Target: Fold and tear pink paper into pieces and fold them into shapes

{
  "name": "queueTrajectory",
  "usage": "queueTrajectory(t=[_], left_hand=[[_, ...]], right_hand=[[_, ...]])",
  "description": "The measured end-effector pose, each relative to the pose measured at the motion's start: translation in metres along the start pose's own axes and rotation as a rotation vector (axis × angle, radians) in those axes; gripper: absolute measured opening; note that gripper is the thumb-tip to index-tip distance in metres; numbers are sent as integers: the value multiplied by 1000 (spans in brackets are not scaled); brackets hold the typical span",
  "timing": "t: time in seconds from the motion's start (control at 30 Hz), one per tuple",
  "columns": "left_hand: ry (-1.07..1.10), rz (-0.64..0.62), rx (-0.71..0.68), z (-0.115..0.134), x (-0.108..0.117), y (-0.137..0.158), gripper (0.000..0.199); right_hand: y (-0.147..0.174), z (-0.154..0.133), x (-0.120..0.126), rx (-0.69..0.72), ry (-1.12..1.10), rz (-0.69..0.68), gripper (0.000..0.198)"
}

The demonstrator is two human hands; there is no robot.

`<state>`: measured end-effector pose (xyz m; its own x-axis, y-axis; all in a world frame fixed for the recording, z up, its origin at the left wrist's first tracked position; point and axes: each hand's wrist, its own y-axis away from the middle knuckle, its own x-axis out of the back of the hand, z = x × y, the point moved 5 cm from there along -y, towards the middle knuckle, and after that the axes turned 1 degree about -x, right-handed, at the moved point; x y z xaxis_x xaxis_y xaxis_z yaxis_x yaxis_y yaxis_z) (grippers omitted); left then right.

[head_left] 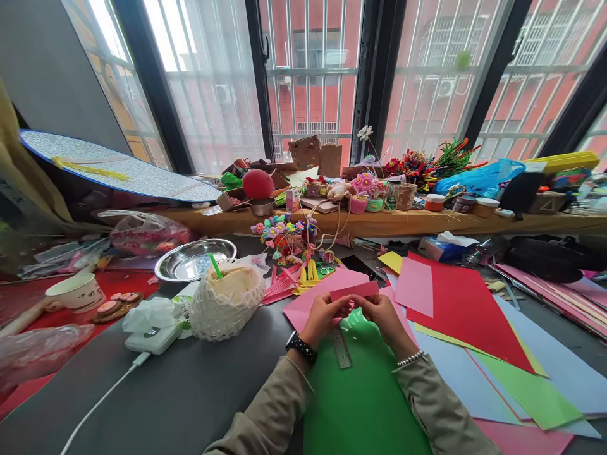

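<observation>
Both my hands pinch a narrow strip of pink paper, held up over the top end of a green mat. My left hand has its fingers closed at the strip's lower edge, left of the middle. Close beside it, my right hand grips the strip from the right, the fingertips of both hands nearly meeting. A small metal ruler lies on the mat below my hands. Behind them is a larger sheet of pink paper, partly covered by my left hand.
Coloured sheets, with a red one on top, spread to the right. On the left stand a coconut with a green straw, a metal plate and a white charger with a cable. Scissors and yellow strips lie ahead.
</observation>
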<state>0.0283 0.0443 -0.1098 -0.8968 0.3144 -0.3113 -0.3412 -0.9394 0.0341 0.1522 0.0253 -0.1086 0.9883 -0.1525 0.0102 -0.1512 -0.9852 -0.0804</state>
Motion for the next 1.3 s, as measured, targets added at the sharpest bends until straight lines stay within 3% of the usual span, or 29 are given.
queueTrajectory(t=[0.5, 0.67, 0.73, 0.93, 1.17, 1.3], left_hand=[[14, 26, 13, 5, 0, 3, 28], [12, 90, 7, 6, 7, 1, 28], [13, 109, 6, 5, 10, 1, 28], [4, 48, 23, 0, 4, 1, 31], [67, 30, -7, 5, 6, 0, 45], [46, -77, 68, 4, -5, 5, 46]], right_hand=[[-1, 0, 21, 116, -141, 294, 26], [-3, 5, 34, 106, -205, 385, 27], [-4, 6, 33, 79, -217, 349, 31], [-6, 8, 10, -4, -155, 75, 39], [-7, 11, 8, -15, -61, 32, 44], [-4, 6, 5, 26, -5, 28, 38]])
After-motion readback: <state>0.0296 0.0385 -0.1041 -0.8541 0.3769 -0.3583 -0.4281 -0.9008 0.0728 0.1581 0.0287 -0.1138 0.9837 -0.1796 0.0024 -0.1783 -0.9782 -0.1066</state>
